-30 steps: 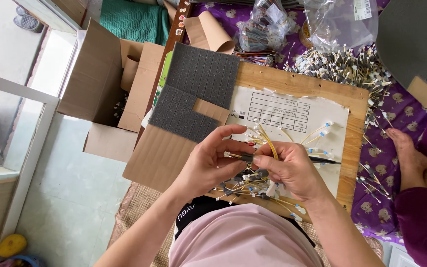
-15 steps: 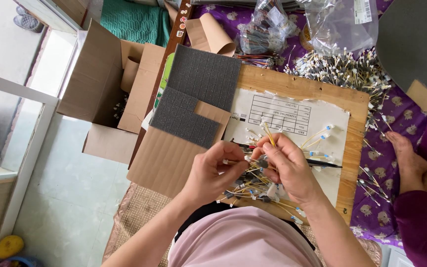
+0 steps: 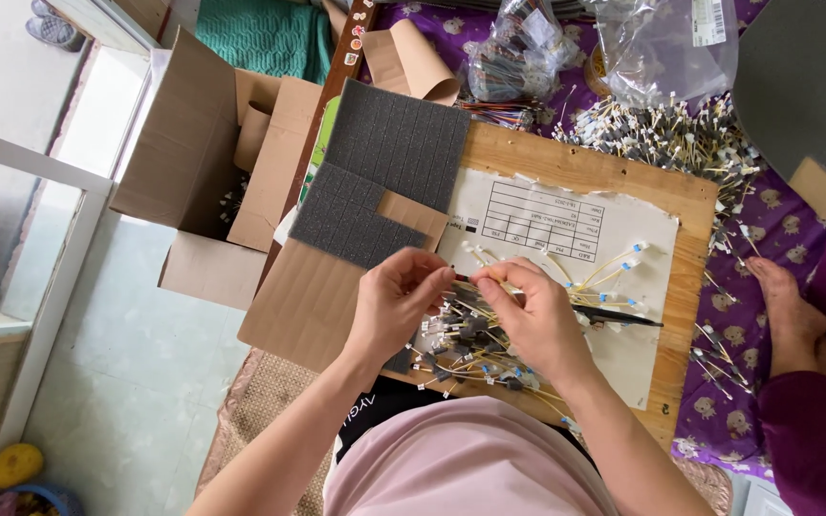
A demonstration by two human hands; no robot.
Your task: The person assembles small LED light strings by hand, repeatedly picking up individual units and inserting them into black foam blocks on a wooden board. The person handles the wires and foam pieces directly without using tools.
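Note:
My left hand and my right hand meet fingertip to fingertip over a wooden board, pinching a thin yellow wire lead between them. Under my hands lies a tangle of small yellow wires with white and blue connectors. More of these wires lie spread on a white paper sheet with a printed table. A dark pen-like tool rests on the sheet just right of my right hand.
Grey foam pads lie on cardboard left of the board. An open cardboard box stands at the left. A heap of wired connectors and plastic bags sit beyond. Another person's foot rests on the purple cloth at right.
Both hands have lifted slightly toward the paper sheet and closed together at the fingertips. The yellow lead that stood up between them now lies pinched and nearly hidden.

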